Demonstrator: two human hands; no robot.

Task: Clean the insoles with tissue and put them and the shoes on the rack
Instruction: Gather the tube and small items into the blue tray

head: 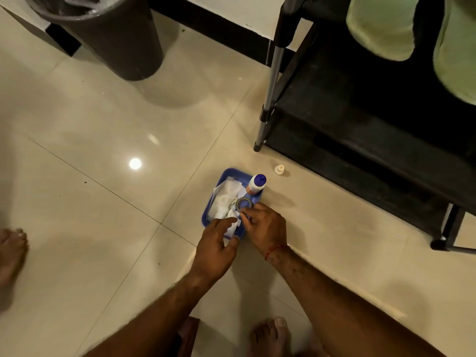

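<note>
Two grips at tray [205, 218] near edge | my left hand [216, 243] loose, spread on tissue [226, 199] | my right hand [268, 228] at roll [243, 203] — grip I cannot tell | peel one sheet slowly — mind bottle [256, 185]

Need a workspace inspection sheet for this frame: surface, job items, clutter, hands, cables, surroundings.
Surface: glossy beige floor tiles, lamp glare.
Job's things: tissues in blue tray; green insoles on upper shelf of black rack; shoes not seen.
Clutter: blue-capped bottle in the tray; roll beside it; small white cap on the floor.
Hands: left hand over the tissues, grip unclear; right hand seems to pinch the roll.
Cables: nothing seen.
Surroundings: lined dark bin, black skirting, bare feet.
</note>
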